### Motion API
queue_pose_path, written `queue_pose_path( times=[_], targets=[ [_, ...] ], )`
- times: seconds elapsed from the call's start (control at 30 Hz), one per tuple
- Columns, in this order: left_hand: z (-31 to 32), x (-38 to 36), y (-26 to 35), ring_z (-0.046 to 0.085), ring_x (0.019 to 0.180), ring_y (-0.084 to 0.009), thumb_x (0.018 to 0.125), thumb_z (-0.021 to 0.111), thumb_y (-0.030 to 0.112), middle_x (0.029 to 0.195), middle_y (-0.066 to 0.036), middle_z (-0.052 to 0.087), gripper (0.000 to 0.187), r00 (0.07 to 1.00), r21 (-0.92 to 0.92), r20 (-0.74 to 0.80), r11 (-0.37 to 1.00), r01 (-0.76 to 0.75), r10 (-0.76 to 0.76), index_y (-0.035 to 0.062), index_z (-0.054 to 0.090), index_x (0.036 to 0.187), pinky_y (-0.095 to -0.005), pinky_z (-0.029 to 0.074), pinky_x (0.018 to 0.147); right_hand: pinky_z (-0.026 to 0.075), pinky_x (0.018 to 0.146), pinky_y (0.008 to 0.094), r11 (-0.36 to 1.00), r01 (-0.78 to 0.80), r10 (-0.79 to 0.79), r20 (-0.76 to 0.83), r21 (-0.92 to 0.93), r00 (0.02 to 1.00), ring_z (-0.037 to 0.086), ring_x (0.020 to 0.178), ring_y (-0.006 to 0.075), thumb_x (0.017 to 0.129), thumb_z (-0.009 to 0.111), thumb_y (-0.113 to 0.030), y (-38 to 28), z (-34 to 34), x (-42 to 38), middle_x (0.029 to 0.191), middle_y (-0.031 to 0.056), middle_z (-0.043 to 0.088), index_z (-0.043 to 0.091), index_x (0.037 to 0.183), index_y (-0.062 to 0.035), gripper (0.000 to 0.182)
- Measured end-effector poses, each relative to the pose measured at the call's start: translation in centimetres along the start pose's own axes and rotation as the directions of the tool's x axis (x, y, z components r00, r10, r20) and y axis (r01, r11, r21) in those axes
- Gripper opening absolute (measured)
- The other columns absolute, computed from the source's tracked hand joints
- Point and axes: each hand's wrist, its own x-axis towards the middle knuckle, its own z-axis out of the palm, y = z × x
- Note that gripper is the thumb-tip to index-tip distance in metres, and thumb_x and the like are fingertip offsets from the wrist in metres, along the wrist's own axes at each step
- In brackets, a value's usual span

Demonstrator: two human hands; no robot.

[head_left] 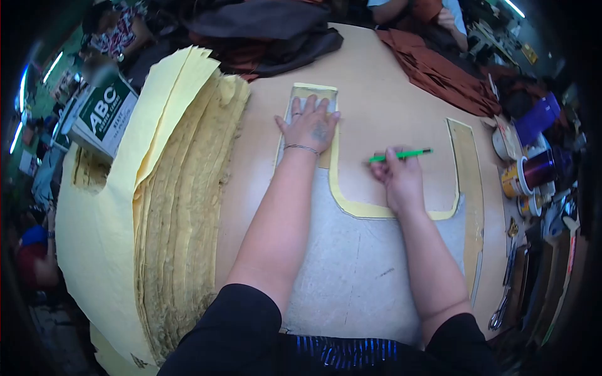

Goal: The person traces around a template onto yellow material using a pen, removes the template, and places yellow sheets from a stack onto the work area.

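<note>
Lying just in front of the body, the grey board [351,269] spreads over the near part of the table [376,69], its two arms reaching away around a U-shaped gap with yellow edging [367,210]. The right hand [402,182] is over the gap, its grip closed on a green pen [414,153] between thumb and fingers, perhaps so that one end stays free to mark; the hand is blurred, and whether the pen touches the table cannot be told. The left hand [311,130] lies flat on the board's left arm, its grip wide open, fingers spread and holding nothing, probably to keep the board from sliding. Scissors [500,310] lie near the right edge. A thick stack [182,182] of yellow layers stands along the left, with a box [103,116] lettered "ABC" beside it. Tubs [513,178] and a purple cup [545,166] crowd the right side. Farther off, dark cloth [263,31] and rust-brown cloth [439,75] are heaped along the far edge, where one person [454,15] handles brown cloth and another [119,37] is at the left, in a cluttered room.
</note>
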Motion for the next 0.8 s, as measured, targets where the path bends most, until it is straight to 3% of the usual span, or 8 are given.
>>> queue_pose_path(
  times=[0.03,0.17,0.3,0.4,0.63,0.73,0.8],
  targets=[
    [0.1,-0.1,-0.1,0.012,0.127,-0.0246,0.084,0.034,0.043,0.136,-0.001,0.021,0.047,1.0,-0.007,-0.002,1.0,-0.007,0.007,0.0217,0.035,0.125,-0.0594,0.008,0.096,0.046,0.054,0.0214,0.999,-0.012,0.012,0.006,0.045,1.0,0.055,0.064,0.0135,0.083,0.049,-0.007,-0.1,0.9,1.6,0.08,0.0099,0.053,0.039,0.094,-0.0009,0.017],
    [0.4,0.0,-0.4,0.014,0.126,-0.0246,0.084,0.031,0.044,0.135,0.0,0.023,0.046,0.999,0.007,-0.031,1.0,-0.028,0.028,0.0236,0.034,0.125,-0.0609,0.01,0.095,0.044,0.058,0.0216,0.974,0.166,-0.126,0.246,-0.153,0.961,0.053,0.064,0.0125,0.08,0.054,-0.006,-1.6,6.9,9.3,0.079,0.0069,0.054,0.043,0.092,-0.0004,0.017],
    [0.7,0.2,-0.5,0.014,0.126,-0.0258,0.085,0.031,0.041,0.134,-0.001,0.024,0.044,0.999,-0.009,-0.033,1.0,-0.025,0.025,0.0231,0.034,0.125,-0.0614,0.009,0.094,0.046,0.056,0.0232,0.851,0.364,-0.224,0.366,-0.379,0.903,0.055,0.062,0.0117,0.074,0.062,-0.01,0.1,11.9,15.8,0.074,0.0072,0.056,0.048,0.089,0.0011,0.023],
    [0.8,0.4,-0.5,0.013,0.126,-0.0262,0.086,0.03,0.038,0.134,-0.001,0.024,0.042,0.999,-0.025,-0.039,1.0,-0.019,0.018,0.0233,0.033,0.126,-0.0614,0.009,0.095,0.046,0.057,0.0244,0.795,0.371,-0.185,0.391,-0.48,0.902,0.057,0.064,0.0128,0.075,0.062,-0.011,2.3,13.8,18.8,0.075,0.0083,0.057,0.049,0.09,0.0018,0.024],
    [0.8,0.2,-0.5,0.012,0.127,-0.0265,0.087,0.029,0.036,0.135,-0.001,0.021,0.043,0.999,-0.044,-0.042,0.999,-0.013,0.012,0.0228,0.029,0.128,-0.0611,0.007,0.095,0.047,0.062,0.0285,0.751,0.405,-0.169,0.441,-0.522,0.881,0.058,0.069,0.0185,0.074,0.062,-0.015,3.3,14.1,19.5,0.077,0.0111,0.058,0.05,0.092,0.0004,0.026],
    [0.6,0.2,-0.5,0.012,0.127,-0.0265,0.087,0.029,0.036,0.135,-0.002,0.021,0.044,0.999,-0.057,-0.046,0.998,-0.02,0.017,0.022,0.029,0.128,-0.061,0.007,0.095,0.046,0.067,0.0318,0.557,0.544,-0.25,0.497,-0.628,0.831,0.058,0.073,0.0217,0.073,0.062,-0.019,3.3,14.3,19.7,0.08,0.013,0.059,0.051,0.09,-0.0003,0.027],
    [0.6,0.1,-0.5,0.012,0.127,-0.0264,0.087,0.029,0.036,0.135,-0.002,0.022,0.044,0.999,-0.056,-0.032,0.998,-0.025,0.023,0.0215,0.029,0.128,-0.0609,0.007,0.095,0.045,0.068,0.0329,0.371,0.573,-0.219,0.531,-0.731,0.819,0.058,0.075,0.0231,0.073,0.062,-0.02,1.5,13.1,18.9,0.082,0.0142,0.059,0.051,0.09,-0.0001,0.028]
  ],
)
